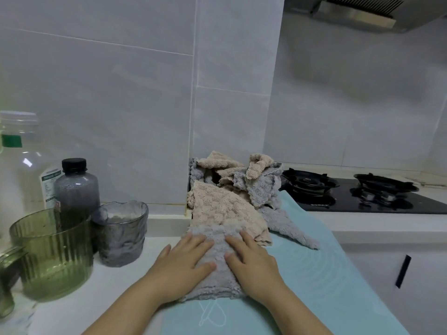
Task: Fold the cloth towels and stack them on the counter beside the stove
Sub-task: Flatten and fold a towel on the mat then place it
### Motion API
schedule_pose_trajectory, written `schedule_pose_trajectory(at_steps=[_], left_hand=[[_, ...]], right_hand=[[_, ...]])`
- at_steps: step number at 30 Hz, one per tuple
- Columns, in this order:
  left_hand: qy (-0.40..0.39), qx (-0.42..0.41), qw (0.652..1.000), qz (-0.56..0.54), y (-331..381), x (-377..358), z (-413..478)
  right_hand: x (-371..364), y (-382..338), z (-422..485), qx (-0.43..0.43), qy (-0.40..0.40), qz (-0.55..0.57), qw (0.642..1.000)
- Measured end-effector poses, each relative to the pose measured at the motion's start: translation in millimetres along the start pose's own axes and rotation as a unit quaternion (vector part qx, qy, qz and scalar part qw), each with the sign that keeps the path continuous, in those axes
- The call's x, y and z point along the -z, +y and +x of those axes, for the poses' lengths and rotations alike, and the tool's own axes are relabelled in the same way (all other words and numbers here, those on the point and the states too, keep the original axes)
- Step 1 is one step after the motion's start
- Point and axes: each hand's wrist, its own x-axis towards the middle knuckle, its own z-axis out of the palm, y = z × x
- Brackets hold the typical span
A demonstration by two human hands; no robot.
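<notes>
A folded grey towel lies on a light-blue mat on the counter. My left hand and my right hand both press flat on it, fingers straight, left on its left half and right on its right half. Just behind it a beige towel lies loosely spread, partly under the grey one's far edge. Further back, against the wall corner, sits a crumpled heap of grey and beige towels. One grey towel trails out of the heap onto the mat at the right.
A black gas stove is set in the counter at the right. Left of the towels stand a grey ribbed cup, a green ribbed cup, a dark bottle and a large clear bottle. Tiled walls rise behind.
</notes>
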Motion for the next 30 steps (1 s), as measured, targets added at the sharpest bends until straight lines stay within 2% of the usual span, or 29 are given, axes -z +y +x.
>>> schedule_pose_trajectory(at_steps=[5,9,22,27,30], left_hand=[[-0.013,0.049,0.998,0.032,7,1,-4],[-0.014,0.057,0.998,0.034,10,0,-9],[-0.006,0.066,0.998,0.018,9,-3,-9],[-0.026,0.072,0.997,0.025,11,-2,-10],[-0.058,0.077,0.995,0.018,12,3,-10]], right_hand=[[-2,2,-2,-0.018,0.046,0.041,0.998],[-2,2,-7,-0.109,0.091,0.007,0.990],[-2,6,-1,-0.102,0.057,0.031,0.993],[4,2,-2,-0.129,0.018,0.068,0.989],[16,-4,4,-0.173,-0.038,0.078,0.981]])
